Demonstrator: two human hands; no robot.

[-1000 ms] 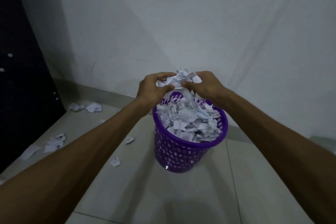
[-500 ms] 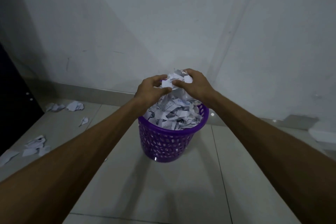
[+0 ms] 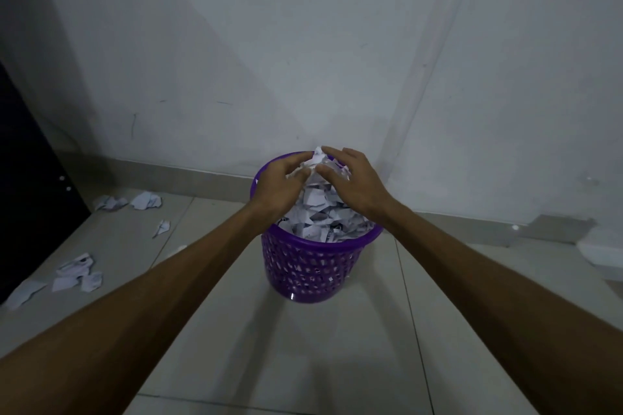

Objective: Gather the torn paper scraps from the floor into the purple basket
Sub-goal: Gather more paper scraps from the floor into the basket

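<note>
A heap of torn white paper scraps (image 3: pixel 323 219), printed in places with dark marks, is piled above the rim of a round purple plastic basket (image 3: pixel 303 266) with a perforated wall. The basket is stood upright on the pale tiled floor (image 3: pixel 303 347), close to the foot of a grey-white wall (image 3: pixel 269 44). At the peak of the heap a bunch of the scraps is pressed between both hands, over the far side of the basket's opening. The left hand (image 3: pixel 279 184) is set against the bunch from its own side, with the fingers curled about the paper and the thumb laid along it. The right hand (image 3: pixel 354 184) is cupped over the other side, its fingers bent down onto the scraps and slightly spread. The fingertips of the two hands are brought close together at the top of the bunch. Both bare forearms are stretched forward from the lower corners of the view.

More torn white paper scraps are left on the floor to the left: two crumpled pieces (image 3: pixel 128 201) near the skirting, a small one (image 3: pixel 161 227) nearer the basket, and a cluster (image 3: pixel 74 273) further forward. A dark panel (image 3: pixel 23 178) is seen at the left edge, and a blurred pale object (image 3: pixel 603 249) is seen low at the right edge
</note>
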